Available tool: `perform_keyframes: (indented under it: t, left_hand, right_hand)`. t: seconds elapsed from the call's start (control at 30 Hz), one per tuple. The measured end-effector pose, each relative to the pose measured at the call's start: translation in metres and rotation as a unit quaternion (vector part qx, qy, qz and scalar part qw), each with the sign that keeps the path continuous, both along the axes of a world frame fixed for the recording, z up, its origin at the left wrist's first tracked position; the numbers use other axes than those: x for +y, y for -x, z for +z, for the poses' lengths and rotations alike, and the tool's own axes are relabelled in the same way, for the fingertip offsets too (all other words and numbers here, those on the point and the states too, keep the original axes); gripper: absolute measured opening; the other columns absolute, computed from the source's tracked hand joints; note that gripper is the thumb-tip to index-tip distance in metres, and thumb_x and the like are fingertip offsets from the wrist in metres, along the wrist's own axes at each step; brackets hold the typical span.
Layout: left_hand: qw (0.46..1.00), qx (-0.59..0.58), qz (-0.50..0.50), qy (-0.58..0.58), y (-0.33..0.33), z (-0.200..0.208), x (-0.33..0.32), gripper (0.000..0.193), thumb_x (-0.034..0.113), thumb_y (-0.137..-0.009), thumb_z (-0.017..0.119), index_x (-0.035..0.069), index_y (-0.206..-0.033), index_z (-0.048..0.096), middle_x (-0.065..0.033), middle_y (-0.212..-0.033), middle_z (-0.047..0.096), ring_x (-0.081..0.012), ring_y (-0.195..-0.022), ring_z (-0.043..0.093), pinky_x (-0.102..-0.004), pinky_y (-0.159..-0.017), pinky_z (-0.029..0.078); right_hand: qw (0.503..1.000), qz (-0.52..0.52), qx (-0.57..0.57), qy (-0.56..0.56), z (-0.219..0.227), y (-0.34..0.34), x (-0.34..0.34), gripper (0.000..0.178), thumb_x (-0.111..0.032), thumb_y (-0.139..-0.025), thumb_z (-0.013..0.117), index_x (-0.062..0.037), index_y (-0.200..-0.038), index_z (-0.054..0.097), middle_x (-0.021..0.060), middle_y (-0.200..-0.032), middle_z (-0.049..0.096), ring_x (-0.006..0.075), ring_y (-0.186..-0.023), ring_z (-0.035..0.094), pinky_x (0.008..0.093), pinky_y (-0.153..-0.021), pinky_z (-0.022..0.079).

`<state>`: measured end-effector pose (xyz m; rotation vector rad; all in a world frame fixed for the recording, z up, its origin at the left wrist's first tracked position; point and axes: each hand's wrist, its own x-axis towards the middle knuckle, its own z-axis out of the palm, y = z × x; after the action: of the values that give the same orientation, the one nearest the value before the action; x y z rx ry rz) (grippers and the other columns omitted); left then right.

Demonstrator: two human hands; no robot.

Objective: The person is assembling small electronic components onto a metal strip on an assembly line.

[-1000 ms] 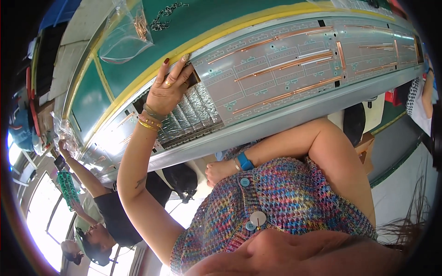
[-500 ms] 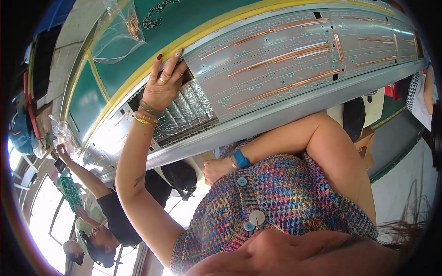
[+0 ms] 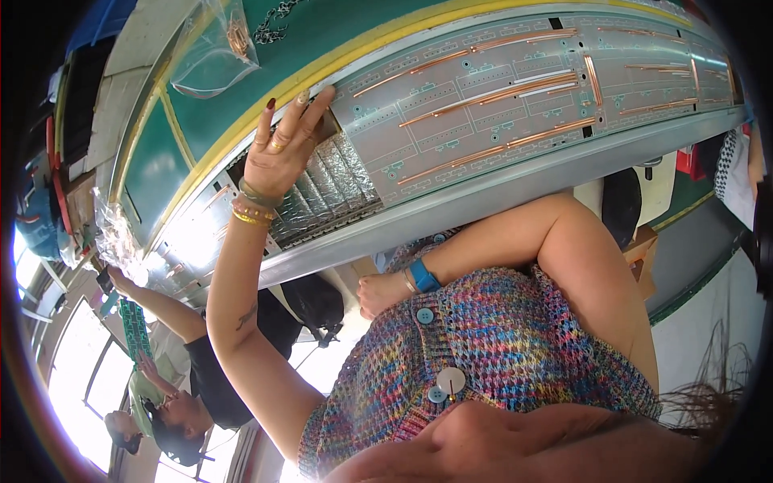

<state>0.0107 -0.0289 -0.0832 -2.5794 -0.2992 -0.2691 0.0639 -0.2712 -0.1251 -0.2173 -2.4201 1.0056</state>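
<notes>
My left hand (image 3: 282, 153) lies stretched out with its fingers spread, the fingertips on the far rim of a long metal frame (image 3: 451, 217). Beneath and beside it is an opening lined with crinkled silver foil (image 3: 330, 177). To the right of the opening sits a grey printed panel (image 3: 427, 129) with green markings. Thin copper rods (image 3: 491, 92) lie along the panel, mostly lengthwise, with a few set crosswise. My right hand (image 3: 383, 295) is curled into a fist near my waist, below the frame's near edge. Nothing shows in it, though its palm side is hidden.
A clear plastic bag (image 3: 217, 56) with copper pieces and a dark chain (image 3: 274, 22) lie on the green tabletop (image 3: 322, 40) beyond the yellow edge. At left, a co-worker's arm (image 3: 165, 307) reaches toward crumpled clear plastic (image 3: 117, 241); a green printed strip (image 3: 134, 328) is nearby.
My left hand's fingers have shifted slightly right along the far rim and are straighter. My right hand stays curled in place. The co-worker's hand at left has come lower.
</notes>
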Motion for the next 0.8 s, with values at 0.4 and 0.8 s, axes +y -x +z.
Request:
perform_keyframes:
  t: [0.4, 0.8]
  left_hand:
    - [0.998, 0.043, 0.030, 0.044, 0.007, -0.023, 0.009, 0.013, 0.027, -0.080, 0.054, 0.025, -0.082, 0.067, 0.0120, -0.146, 0.030, -0.0202, -0.136, 0.024, -0.0446, -0.113, 0.018]
    - [0.999, 0.034, 0.023, 0.035, 0.004, -0.023, 0.008, 0.012, 0.028, -0.080, 0.056, 0.027, -0.076, 0.068, 0.0119, -0.146, 0.030, -0.0211, -0.134, 0.027, -0.0450, -0.111, 0.021]
  right_hand:
    - [0.999, -0.010, 0.011, 0.037, 0.005, 0.003, 0.010, 0.022, -0.024, -0.069, 0.054, -0.0050, -0.062, 0.059, 0.0095, -0.056, 0.059, 0.0251, -0.056, 0.059, 0.0370, -0.049, 0.040]
    - [1.000, -0.006, 0.009, -0.016, 0.011, 0.002, 0.007, 0.015, -0.019, -0.067, 0.057, -0.0038, -0.063, 0.057, 0.0072, -0.057, 0.060, 0.0231, -0.056, 0.058, 0.0362, -0.048, 0.040]
